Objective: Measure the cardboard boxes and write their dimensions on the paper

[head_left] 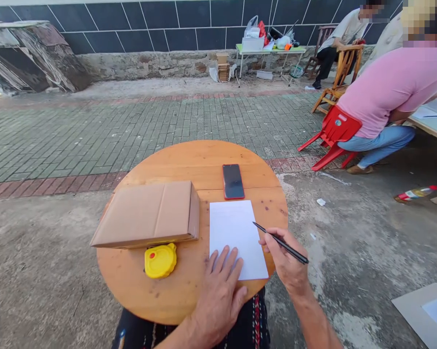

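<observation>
My left hand [222, 286] lies flat with fingers spread, its fingertips on the lower left part of a white sheet of paper [233, 225]. A black pen [286, 248] is gripped in my right hand [289, 261], at the paper's right edge. The pen's tip points up and left, over the upper right part of the sheet; whether it touches the paper I cannot tell. Faint marks show near the sheet's top. Beyond it lies a dark-screened phone [233, 182] with a red edge. To the left are a closed cardboard box [149, 213] and a yellow tape measure [160, 261].
Everything close to me rests on a round wooden table [189, 300]. At right, a person in a pink shirt [389, 92] sits on a red chair [336, 128] by another table. A bottle [418, 194] lies on the ground. Farther back stands a cluttered folding table [269, 50].
</observation>
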The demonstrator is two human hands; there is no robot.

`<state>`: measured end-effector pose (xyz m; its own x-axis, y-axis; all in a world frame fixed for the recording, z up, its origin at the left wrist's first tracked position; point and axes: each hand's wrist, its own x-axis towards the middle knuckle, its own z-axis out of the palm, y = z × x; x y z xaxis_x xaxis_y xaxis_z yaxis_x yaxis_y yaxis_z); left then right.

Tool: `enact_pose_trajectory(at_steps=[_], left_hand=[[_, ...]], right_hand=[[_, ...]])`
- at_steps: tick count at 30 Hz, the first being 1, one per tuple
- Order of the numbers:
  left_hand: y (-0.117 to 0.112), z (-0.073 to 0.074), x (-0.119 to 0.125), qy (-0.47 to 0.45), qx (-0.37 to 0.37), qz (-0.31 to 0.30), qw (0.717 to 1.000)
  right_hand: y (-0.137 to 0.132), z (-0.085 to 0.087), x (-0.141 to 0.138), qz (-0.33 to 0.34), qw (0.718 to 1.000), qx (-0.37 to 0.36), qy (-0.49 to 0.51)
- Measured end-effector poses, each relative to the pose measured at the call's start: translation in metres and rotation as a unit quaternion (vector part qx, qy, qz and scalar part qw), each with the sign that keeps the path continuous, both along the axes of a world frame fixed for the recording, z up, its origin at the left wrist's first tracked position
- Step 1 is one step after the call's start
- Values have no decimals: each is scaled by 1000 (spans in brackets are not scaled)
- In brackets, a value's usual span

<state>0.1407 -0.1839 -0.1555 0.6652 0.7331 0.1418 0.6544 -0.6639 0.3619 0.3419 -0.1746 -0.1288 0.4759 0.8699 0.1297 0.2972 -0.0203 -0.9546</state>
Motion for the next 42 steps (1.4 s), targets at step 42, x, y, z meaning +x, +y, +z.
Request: enact_pose_trajectory(at_steps=[42], left_hand=[[6,-4,-5,-80,79,23,993]], right_hand=[[71,-34,-19,78,988,-49,-123]])
